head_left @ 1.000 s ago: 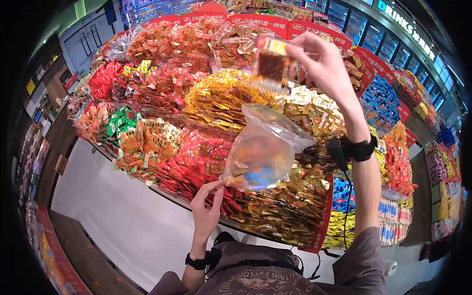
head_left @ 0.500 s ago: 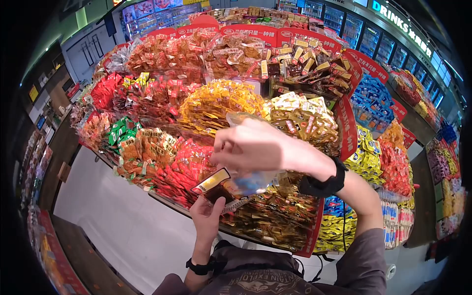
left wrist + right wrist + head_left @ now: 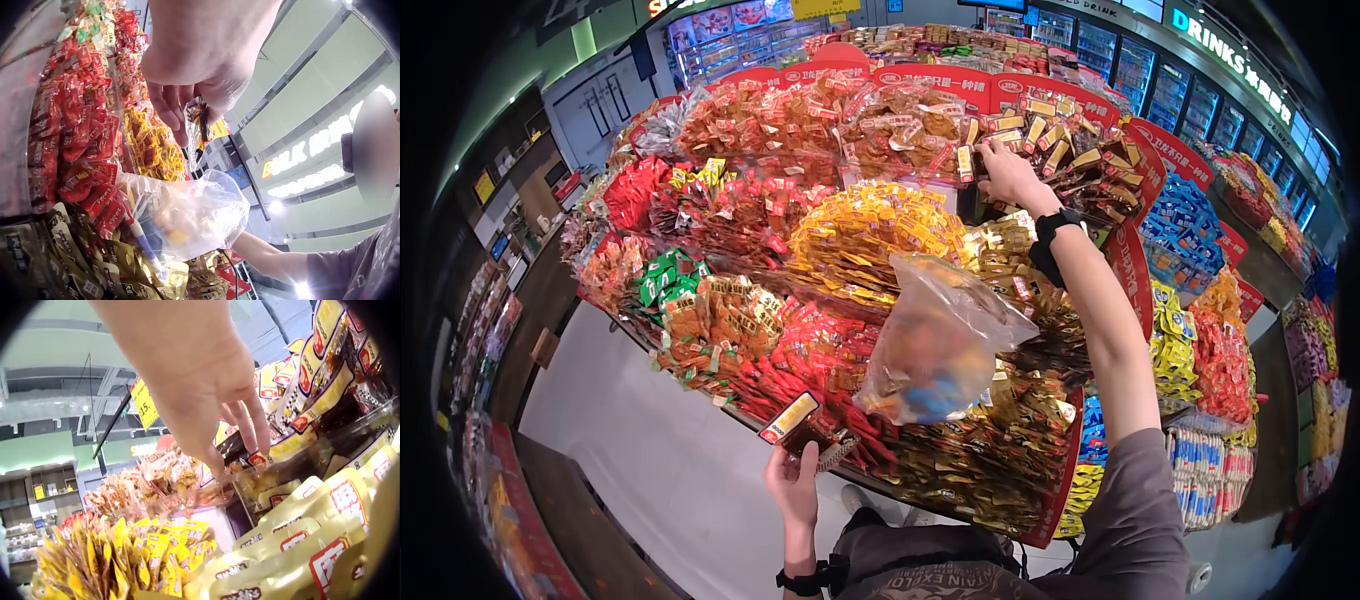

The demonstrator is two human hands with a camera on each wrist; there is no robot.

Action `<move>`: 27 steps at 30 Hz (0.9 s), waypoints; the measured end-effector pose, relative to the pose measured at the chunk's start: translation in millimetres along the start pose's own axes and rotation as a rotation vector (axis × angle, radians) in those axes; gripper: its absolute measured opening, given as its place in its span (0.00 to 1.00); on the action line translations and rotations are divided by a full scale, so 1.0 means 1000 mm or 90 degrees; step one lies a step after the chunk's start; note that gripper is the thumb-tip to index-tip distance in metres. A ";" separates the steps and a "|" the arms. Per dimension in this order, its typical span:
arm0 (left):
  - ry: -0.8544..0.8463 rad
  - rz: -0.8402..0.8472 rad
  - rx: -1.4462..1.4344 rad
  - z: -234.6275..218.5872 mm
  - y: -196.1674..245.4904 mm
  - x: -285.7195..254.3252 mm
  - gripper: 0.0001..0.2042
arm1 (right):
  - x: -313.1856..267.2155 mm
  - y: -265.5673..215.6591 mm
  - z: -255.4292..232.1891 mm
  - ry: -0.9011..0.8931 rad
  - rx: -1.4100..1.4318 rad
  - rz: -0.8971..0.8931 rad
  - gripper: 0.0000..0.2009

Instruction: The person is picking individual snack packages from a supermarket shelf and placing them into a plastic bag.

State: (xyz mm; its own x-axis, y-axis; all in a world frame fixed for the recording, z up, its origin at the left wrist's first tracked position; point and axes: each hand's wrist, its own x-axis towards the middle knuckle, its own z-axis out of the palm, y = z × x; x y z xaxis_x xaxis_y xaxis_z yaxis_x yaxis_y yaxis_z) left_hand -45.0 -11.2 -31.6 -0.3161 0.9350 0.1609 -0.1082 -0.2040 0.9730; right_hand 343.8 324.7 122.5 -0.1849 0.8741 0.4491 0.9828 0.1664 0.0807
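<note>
My left hand pinches a snack packet with a yellow label and dark contents, at the front edge of the display. In the left wrist view that packet hangs edge-on from the fingertips. My right hand is stretched far forward to the back bin. The right wrist view has its fingers pointing down and apart, right at dark packets with pale yellow labels. Between the hands a translucent plastic bag with colourful contents lies on the packets.
Heaps of yellow packets, red packets and gold-brown packets surround the bag. Clear dividers separate the bins. Red sign boards stand along the back, and drink fridges beyond.
My right hand brought a packet from the back to my left hand, which took it. The right hand then returned to the back bin, and the left moved slightly down and left with the packet.
</note>
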 end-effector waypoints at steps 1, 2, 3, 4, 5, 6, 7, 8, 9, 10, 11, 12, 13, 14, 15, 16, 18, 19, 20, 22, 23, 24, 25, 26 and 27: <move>0.007 -0.003 0.000 -0.001 -0.001 0.001 0.09 | 0.001 -0.002 0.004 -0.001 0.002 -0.002 0.34; 0.015 -0.009 0.002 -0.004 -0.003 0.003 0.09 | 0.004 -0.006 0.011 0.013 -0.050 -0.008 0.33; 0.015 -0.009 0.002 -0.004 -0.002 0.004 0.09 | 0.004 -0.005 0.013 0.030 -0.107 -0.012 0.33; 0.014 -0.011 0.011 -0.005 -0.002 0.004 0.09 | 0.010 -0.007 0.017 0.024 -0.129 -0.012 0.35; 0.013 -0.013 0.019 -0.006 -0.001 0.006 0.08 | 0.011 -0.006 0.019 0.023 -0.128 -0.012 0.35; 0.013 -0.013 0.020 -0.009 -0.003 0.007 0.08 | 0.012 -0.005 0.021 0.041 -0.156 -0.042 0.30; 0.016 -0.013 0.027 -0.012 -0.007 0.008 0.08 | 0.013 -0.005 0.022 0.059 -0.185 -0.071 0.25; 0.019 -0.013 0.034 -0.014 -0.009 0.009 0.08 | 0.016 -0.005 0.022 0.059 -0.186 -0.072 0.25; 0.020 -0.015 0.034 -0.015 -0.009 0.009 0.08 | 0.021 -0.004 0.025 0.059 -0.207 -0.071 0.19; 0.025 -0.016 0.027 -0.015 -0.010 0.010 0.08 | 0.024 -0.002 0.027 0.060 -0.229 -0.070 0.14; 0.029 -0.017 0.020 -0.015 -0.010 0.010 0.08 | 0.024 0.002 0.028 0.059 -0.232 -0.071 0.14; 0.028 -0.018 0.017 -0.013 -0.008 0.010 0.08 | 0.023 0.004 0.022 0.081 -0.228 -0.103 0.12; 0.024 -0.005 0.013 -0.011 -0.005 0.010 0.09 | 0.021 0.006 0.016 0.103 -0.223 -0.134 0.12; 0.020 0.010 0.009 -0.009 -0.003 0.011 0.09 | 0.020 0.007 0.010 0.104 -0.226 -0.132 0.12; 0.018 0.010 0.007 -0.008 -0.001 0.011 0.09 | 0.019 0.006 0.001 0.121 -0.178 -0.065 0.11; 0.004 0.006 -0.010 -0.007 0.000 0.010 0.10 | 0.016 0.006 -0.009 0.137 -0.130 0.002 0.11; -0.012 0.004 -0.029 -0.006 0.001 0.010 0.11 | 0.009 0.009 -0.028 0.218 0.009 0.067 0.13; -0.019 -0.009 -0.039 -0.006 0.000 0.009 0.11 | 0.006 0.011 -0.037 0.247 0.046 0.102 0.14; -0.026 -0.023 -0.049 -0.006 0.000 0.008 0.11 | 0.003 0.014 -0.047 0.234 0.066 0.135 0.16; -0.031 -0.013 -0.049 -0.003 -0.001 0.008 0.11 | 0.004 0.030 -0.050 0.266 0.179 0.174 0.18; -0.033 -0.004 -0.046 -0.001 -0.001 0.008 0.11 | 0.006 0.040 -0.049 0.261 0.247 0.194 0.19; -0.037 -0.003 -0.048 0.001 0.003 0.007 0.11 | 0.002 0.040 -0.055 0.264 0.244 0.196 0.19; -0.051 -0.015 -0.053 0.005 0.009 0.005 0.11 | -0.003 0.039 -0.061 0.249 0.361 0.241 0.19; -0.064 -0.027 -0.057 0.006 0.012 0.004 0.11 | -0.008 0.038 -0.067 0.233 0.478 0.285 0.20; -0.067 -0.026 -0.059 0.005 0.009 0.004 0.11 | -0.014 0.034 -0.077 0.236 0.476 0.286 0.20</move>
State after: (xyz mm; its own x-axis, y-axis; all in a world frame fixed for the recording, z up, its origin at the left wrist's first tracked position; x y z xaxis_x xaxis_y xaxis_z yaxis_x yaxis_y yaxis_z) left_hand -42.2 -7.8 -21.0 -0.2101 0.9672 0.1430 -0.2070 -0.1870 0.9603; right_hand 380.0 282.8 187.4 0.3490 0.7487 0.5636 0.6802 0.2113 -0.7019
